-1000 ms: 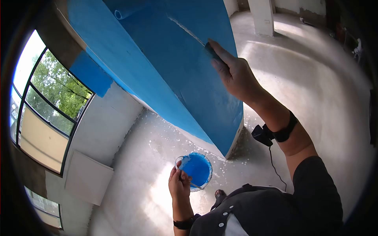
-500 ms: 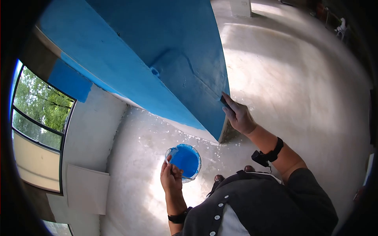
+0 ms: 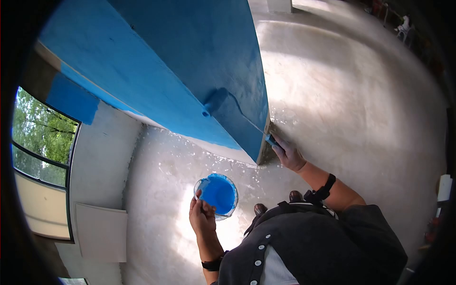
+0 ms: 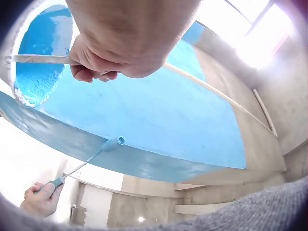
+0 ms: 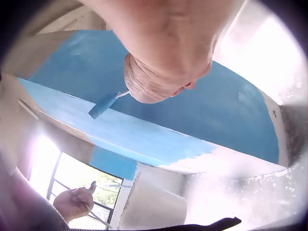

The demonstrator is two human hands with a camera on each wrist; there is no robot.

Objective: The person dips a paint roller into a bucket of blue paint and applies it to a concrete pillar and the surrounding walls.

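My right hand [image 3: 290,156] grips the handle of a paint roller, whose blue sleeve [image 3: 216,100] lies on the dark blue wall face [image 3: 190,42], close to the corner edge. In the right wrist view the roller [image 5: 103,106] sits by that same edge, its handle hidden behind the hand [image 5: 166,57]. Low in the head view, my left hand [image 3: 203,217] holds the bail of a round bucket [image 3: 236,202] with blue paint inside. The left wrist view shows the left fingers curled round the pale bail [image 4: 41,59].
A lighter blue face [image 3: 118,66] meets the dark one along a slanting edge. Speckled concrete floor [image 3: 156,175] lies below. A pale board [image 3: 100,232] leans by the window [image 3: 45,137] at left. A pillar [image 3: 280,5] stands at the top.
The right hand and roller have moved down along the dark blue face towards its lower corner. The head view has shifted, and the left hand still holds the bucket's bail.
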